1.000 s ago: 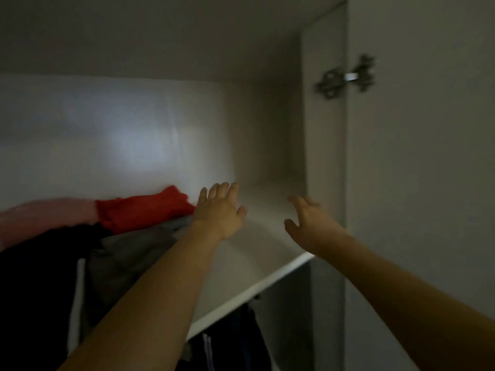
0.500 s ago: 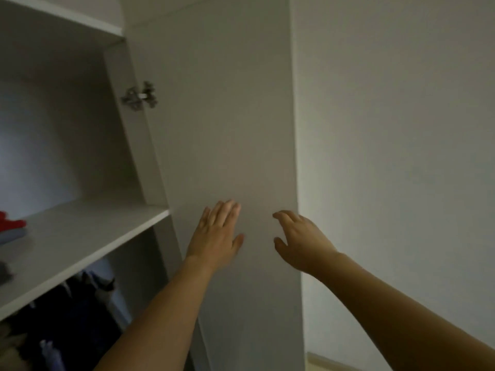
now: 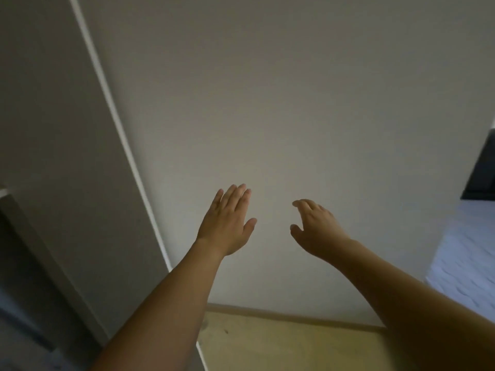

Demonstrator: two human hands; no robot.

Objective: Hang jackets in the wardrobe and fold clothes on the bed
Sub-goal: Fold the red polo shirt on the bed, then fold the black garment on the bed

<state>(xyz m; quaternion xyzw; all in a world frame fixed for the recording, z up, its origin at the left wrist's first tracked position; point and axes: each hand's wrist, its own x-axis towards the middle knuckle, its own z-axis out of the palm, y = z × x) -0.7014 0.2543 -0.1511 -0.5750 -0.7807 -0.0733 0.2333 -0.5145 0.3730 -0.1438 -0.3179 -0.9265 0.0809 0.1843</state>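
Wardrobe door (image 3: 67,156): stands open at the left, its pale edge running diagonally from the top down to the floor (image 3: 281,344). Plain wall (image 3: 294,89): fills the centre, meeting the floor along a low skirting strip. Bed (image 3: 466,250): a pale patterned cover, at the right edge, with a dark object above it too cropped to identify.

Left hand (image 3: 227,223): raised in front of the wall, fingers straight and together, thumb out, holding nothing. Right hand (image 3: 316,228): level with it and well apart, fingers loosely bent, holding nothing.

Wardrobe interior: only a dim sliver shows at lower left; contents cannot be made out. No jackets or clothes in view.
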